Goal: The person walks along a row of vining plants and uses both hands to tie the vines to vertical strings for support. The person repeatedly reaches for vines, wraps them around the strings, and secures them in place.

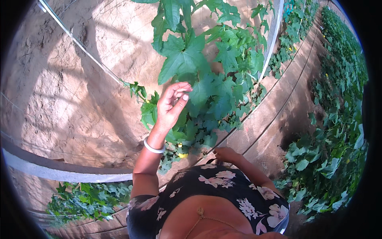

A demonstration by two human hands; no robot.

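My left hand (174, 104), with a white bangle (154, 145) at the wrist, is raised beside the broad lobed leaves (183, 59) of a climbing vine. Its fingers are bent, the thumb stands a little apart from them, and no object shows between them. Whether the fingertips touch a leaf is unclear. Low in front of my waist is my right hand (225, 154), its fingers curled and partly turned from view. A small dark thing (211, 161) shows just below it; I cannot tell whether the hand grips it. Yellow blossoms (183, 155) sit low on the vine.
A rough earthen wall (119, 119) rises behind the vine. A pale pole (272, 41) stands right of the leaves, and a thin rod (86, 50) slants at upper left. Two dark lines (286, 104) run along the soil path. Dense vines (331, 149) grow at right; a pale curved beam (68, 174) crosses lower left.
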